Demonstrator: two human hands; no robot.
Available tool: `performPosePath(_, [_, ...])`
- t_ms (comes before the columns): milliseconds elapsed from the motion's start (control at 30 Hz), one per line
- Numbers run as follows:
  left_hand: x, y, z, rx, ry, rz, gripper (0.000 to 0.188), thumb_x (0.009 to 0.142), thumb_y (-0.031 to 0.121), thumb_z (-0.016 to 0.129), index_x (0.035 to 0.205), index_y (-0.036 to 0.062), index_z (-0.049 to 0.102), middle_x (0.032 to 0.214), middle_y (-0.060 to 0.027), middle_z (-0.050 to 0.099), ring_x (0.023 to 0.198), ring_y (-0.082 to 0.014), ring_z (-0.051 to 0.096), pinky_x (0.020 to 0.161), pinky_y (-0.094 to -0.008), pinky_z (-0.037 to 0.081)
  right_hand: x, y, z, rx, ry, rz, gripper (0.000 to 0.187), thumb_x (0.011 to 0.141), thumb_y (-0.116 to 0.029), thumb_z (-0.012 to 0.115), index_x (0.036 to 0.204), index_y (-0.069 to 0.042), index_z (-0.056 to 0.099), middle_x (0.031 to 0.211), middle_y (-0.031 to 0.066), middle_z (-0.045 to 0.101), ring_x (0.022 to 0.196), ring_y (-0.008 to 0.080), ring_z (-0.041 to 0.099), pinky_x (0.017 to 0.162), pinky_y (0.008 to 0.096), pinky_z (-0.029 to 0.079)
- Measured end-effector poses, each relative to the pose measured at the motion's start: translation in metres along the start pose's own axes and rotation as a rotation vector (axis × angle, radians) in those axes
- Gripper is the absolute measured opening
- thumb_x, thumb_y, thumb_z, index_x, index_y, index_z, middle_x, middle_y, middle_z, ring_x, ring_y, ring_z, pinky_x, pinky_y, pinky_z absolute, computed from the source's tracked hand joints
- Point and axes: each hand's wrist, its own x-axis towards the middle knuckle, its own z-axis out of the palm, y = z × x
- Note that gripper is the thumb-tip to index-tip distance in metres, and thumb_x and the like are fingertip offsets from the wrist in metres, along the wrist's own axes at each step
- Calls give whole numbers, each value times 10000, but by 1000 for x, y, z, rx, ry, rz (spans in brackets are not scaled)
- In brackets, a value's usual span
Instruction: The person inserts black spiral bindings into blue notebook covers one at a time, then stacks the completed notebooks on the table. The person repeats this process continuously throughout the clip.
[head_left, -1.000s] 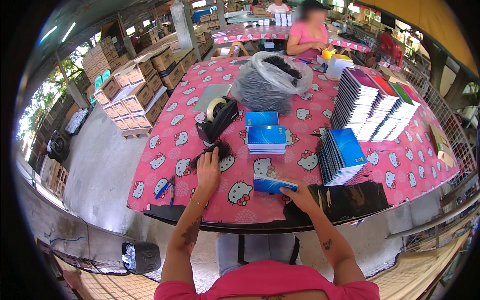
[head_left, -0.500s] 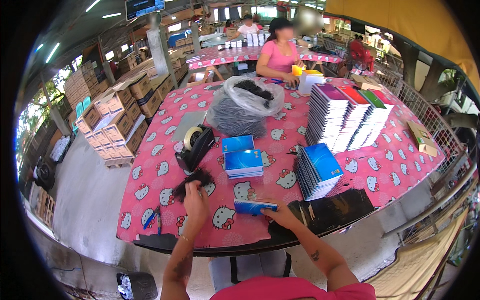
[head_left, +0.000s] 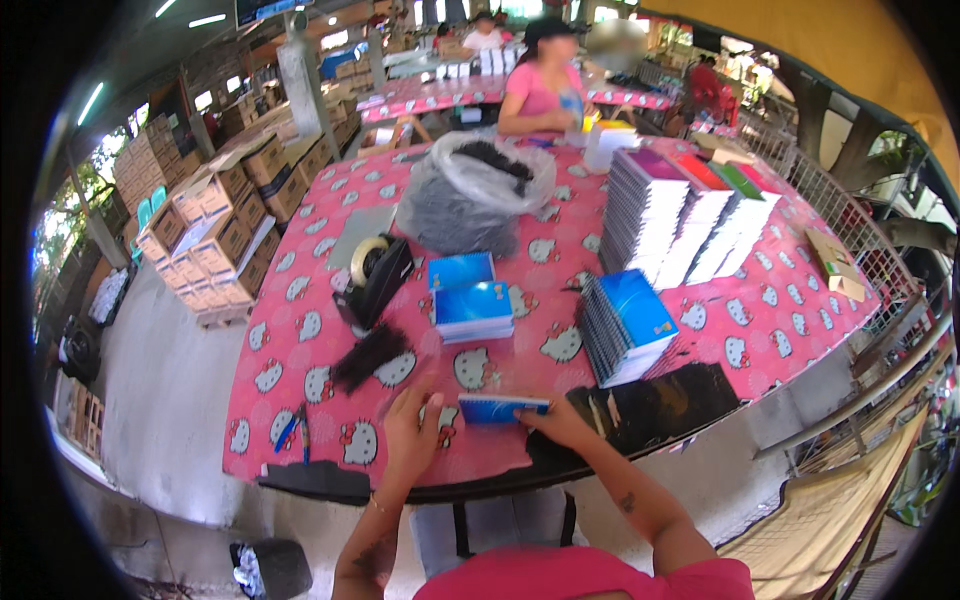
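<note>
Notebooks with coils (head_left: 640, 312) are already stacked rightward on the bench (head_left: 255, 415), 2 blue piles (head_left: 473, 313) seem uncoiled, and 1 blue pad (head_left: 488, 410) is grasped near the front by the right hand (head_left: 562, 424), while the left hand's (head_left: 410, 428) hold cannot be told.

The left forearm (head_left: 388, 485) points toward 1 o'clock, a dark tattoo (head_left: 376, 555) low on it. The left hand (head_left: 410, 432), at 7 o'clock in the view, is loosely curled — thumb and fingers apart. The right forearm (head_left: 640, 500), also tattooed, slants toward 10 o'clock; the right hand (head_left: 556, 421), at 5 o'clock, grips firmly — thumb (head_left: 527, 414) aimed toward 9.
</note>
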Motion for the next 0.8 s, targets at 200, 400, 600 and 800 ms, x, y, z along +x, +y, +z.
performPosePath(200, [-11, 4, -7, 115, 42, 97, 124, 903, 93, 681, 1011, 45, 717, 876, -108, 694, 717, -274, 617, 644, -377, 482, -1, 2, -3, 5, -8, 39, 326, 929, -70, 679, 1251, -26, 651, 983, -13, 651, 790, 50, 553, 700, 223, 469])
performPosePath(400, [-10, -5, -2, 151, 55, 293, 161, 865, 75, 727, 1022, 45, 731, 831, -86, 681, 689, -245, 596, 602, -360, 456, -2, -11, 1, 46, -14, 55, 380, 943, -54, 659, 1321, -37, 619, 970, -24, 653, 781, 51, 552, 705, 218, 468])
performPosePath(600, [-8, -14, 6, 157, 43, 224, 175, 851, 89, 721, 1024, 61, 718, 952, -96, 695, 776, -300, 628, 701, -396, 494, -2, -7, -3, 47, -27, 71, 345, 943, -67, 669, 1284, -28, 637, 966, -24, 656, 809, 53, 559, 722, 224, 472])
performPosePath(800, [0, -1, -7, 55, -176, 171, 178, 867, 137, 732, 1014, 59, 672, 978, -141, 635, 713, -323, 639, 623, -416, 501, -11, 0, -7, -69, -71, 16, 294, 930, -114, 704, 1207, -21, 672, 1058, 11, 692, 985, 100, 588, 895, 289, 479])
